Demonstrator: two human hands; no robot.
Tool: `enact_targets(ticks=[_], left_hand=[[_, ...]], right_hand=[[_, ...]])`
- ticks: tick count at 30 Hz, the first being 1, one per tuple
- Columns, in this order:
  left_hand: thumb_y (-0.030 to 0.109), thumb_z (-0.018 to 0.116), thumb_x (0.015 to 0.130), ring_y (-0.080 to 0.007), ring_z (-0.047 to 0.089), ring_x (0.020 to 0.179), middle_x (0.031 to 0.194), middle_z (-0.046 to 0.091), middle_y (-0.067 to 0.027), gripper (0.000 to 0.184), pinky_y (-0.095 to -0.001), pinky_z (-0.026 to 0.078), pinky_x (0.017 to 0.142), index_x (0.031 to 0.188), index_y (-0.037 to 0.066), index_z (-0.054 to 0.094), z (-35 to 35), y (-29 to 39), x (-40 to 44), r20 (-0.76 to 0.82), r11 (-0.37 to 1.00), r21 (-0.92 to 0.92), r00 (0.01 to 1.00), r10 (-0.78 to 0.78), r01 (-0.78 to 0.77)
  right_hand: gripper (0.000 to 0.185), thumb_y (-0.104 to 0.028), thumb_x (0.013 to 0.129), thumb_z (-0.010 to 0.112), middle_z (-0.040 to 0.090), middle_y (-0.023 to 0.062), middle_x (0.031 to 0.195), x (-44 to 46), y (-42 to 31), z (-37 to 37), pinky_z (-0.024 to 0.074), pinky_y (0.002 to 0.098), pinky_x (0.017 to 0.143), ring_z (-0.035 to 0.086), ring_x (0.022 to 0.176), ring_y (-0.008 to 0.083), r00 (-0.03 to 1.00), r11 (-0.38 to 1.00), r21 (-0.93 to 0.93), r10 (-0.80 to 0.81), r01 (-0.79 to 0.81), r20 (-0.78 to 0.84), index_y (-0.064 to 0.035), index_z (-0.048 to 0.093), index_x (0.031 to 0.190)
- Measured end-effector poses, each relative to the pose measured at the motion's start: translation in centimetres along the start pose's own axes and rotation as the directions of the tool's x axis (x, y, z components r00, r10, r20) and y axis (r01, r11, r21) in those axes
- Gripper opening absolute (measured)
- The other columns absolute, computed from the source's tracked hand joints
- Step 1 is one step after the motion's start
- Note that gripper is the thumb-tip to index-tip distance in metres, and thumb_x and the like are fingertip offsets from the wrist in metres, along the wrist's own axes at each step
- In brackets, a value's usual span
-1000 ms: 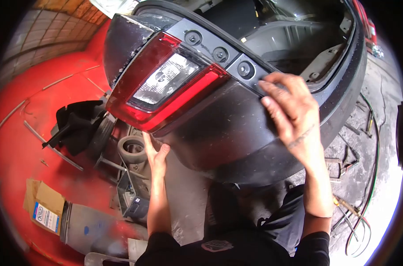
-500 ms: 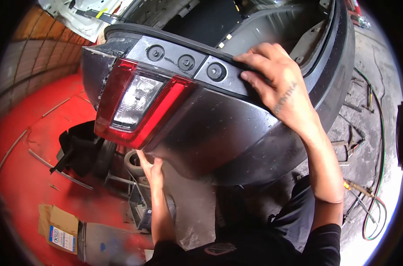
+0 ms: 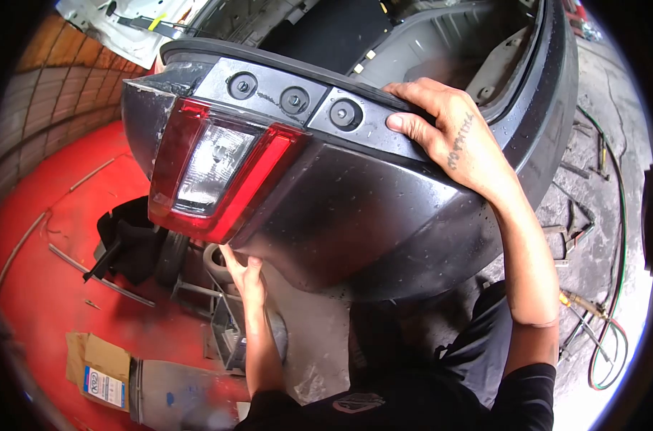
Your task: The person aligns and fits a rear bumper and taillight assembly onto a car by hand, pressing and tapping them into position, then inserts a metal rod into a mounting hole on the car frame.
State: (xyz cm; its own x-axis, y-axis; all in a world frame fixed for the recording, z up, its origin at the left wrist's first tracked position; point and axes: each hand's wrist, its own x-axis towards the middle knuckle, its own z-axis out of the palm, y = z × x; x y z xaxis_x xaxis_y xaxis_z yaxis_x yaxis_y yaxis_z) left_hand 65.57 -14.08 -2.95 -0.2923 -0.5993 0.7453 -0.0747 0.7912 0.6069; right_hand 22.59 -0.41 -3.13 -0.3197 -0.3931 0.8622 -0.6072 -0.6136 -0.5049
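A single camera, worn on the head, looks forward and steeply down past the person's dark shirt [image 3: 427, 406] at the near edge. It stands close over the car's rear corner [image 3: 362, 215], with the tail light [image 3: 226, 165] left of centre. Its wide, rounded view spans a red surface [image 3: 46, 287] at left and grey floor [image 3: 592, 266] at right.

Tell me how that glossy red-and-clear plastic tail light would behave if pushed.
The glossy red-and-clear plastic tail light looks stiff, judging by its crisp moulded edges. Its smooth, shiny face may feel slippery. Its transparent middle could crack if struck.
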Motion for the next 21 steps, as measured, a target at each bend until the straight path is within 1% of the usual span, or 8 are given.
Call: enact_targets(ticks=[3,5,11,14,17,20,21], left_hand=[[0.051,0.09,0.075,-0.0264,0.049,0.134,0.148,0.046,-0.0112,0.116,-0.0415,0.043,0.109,0.16,0.008,0.024,0.0,-0.1,0.0,0.011,1.0,0.006,1.0,0.003,-0.004],[0.053,0.09,0.075,-0.0259,0.048,0.134,0.148,0.046,-0.0108,0.118,-0.041,0.043,0.11,0.161,0.009,0.023,0.0,-0.1,0.1,0.02,1.0,0.02,1.0,0.005,-0.006],[0.057,0.087,0.076,-0.0253,0.044,0.139,0.151,0.044,-0.0114,0.119,-0.0407,0.036,0.115,0.161,0.008,0.022,0.6,0.4,0.1,0.018,0.998,0.059,1.0,0.009,-0.01],[0.057,0.087,0.076,-0.0257,0.042,0.14,0.153,0.043,-0.0118,0.12,-0.041,0.033,0.117,0.162,0.007,0.021,-0.1,-0.1,0.1,0.02,0.993,0.119,1.0,0.014,-0.016],[0.056,0.088,0.076,-0.0257,0.042,0.141,0.153,0.043,-0.012,0.121,-0.041,0.032,0.118,0.162,0.007,0.019,0.5,0.4,0.1,0.022,0.998,0.07,1.0,0.006,-0.007],[0.055,0.088,0.076,-0.0255,0.042,0.141,0.153,0.043,-0.0121,0.121,-0.041,0.031,0.118,0.162,0.007,0.019,-0.5,-0.6,-0.1,0.0,0.993,0.119,1.0,0.002,-0.003],[0.055,0.088,0.076,-0.0256,0.042,0.141,0.153,0.043,-0.0121,0.121,-0.041,0.031,0.118,0.162,0.006,0.019,-0.5,-0.6,-0.1,0.004,0.994,0.111,1.0,0.001,-0.001]], right_hand=[[0.031,-0.018,0.095,0.068,0.072,0.0232,0.102,0.2,0.1,0.1,0.0533,0.045,0.088,0.071,0.098,0.0395,0.999,0.999,0.003,0.043,-0.043,0.008,0.0034,0.071,0.118],[0.031,-0.019,0.097,0.066,0.072,0.0234,0.101,0.3,0.3,0.2,0.0533,0.045,0.088,0.071,0.097,0.0394,0.999,0.999,0.012,0.043,-0.043,0.003,0.0034,0.071,0.117],[0.033,-0.021,0.098,0.065,0.073,0.0238,0.102,0.2,0.2,0.3,0.0533,0.045,0.087,0.071,0.097,0.0394,0.998,0.998,-0.002,0.067,-0.067,0.011,0.003,0.071,0.118],[0.032,-0.021,0.098,0.065,0.072,0.0239,0.102,0.2,0.1,0.2,0.0532,0.0449,0.087,0.07,0.097,0.0396,0.997,0.997,-0.011,0.079,-0.079,0.012,0.0024,0.071,0.119],[0.032,-0.021,0.098,0.065,0.072,0.0241,0.102,0.1,0.1,0.4,0.0531,0.045,0.088,0.07,0.097,0.0399,0.997,0.997,-0.022,0.076,-0.076,0.006,0.0022,0.071,0.119],[0.033,-0.021,0.098,0.065,0.072,0.0242,0.104,0.2,0.1,0.1,0.0532,0.0448,0.088,0.071,0.098,0.0394,0.997,0.997,-0.008,0.073,-0.072,0.023,0.0029,0.071,0.12],[0.033,-0.021,0.098,0.065,0.073,0.0242,0.104,0.2,0.1,0.0,0.0534,0.0446,0.089,0.071,0.098,0.0392,0.997,0.997,0.002,0.073,-0.073,0.032,0.0032,0.07,0.12]])
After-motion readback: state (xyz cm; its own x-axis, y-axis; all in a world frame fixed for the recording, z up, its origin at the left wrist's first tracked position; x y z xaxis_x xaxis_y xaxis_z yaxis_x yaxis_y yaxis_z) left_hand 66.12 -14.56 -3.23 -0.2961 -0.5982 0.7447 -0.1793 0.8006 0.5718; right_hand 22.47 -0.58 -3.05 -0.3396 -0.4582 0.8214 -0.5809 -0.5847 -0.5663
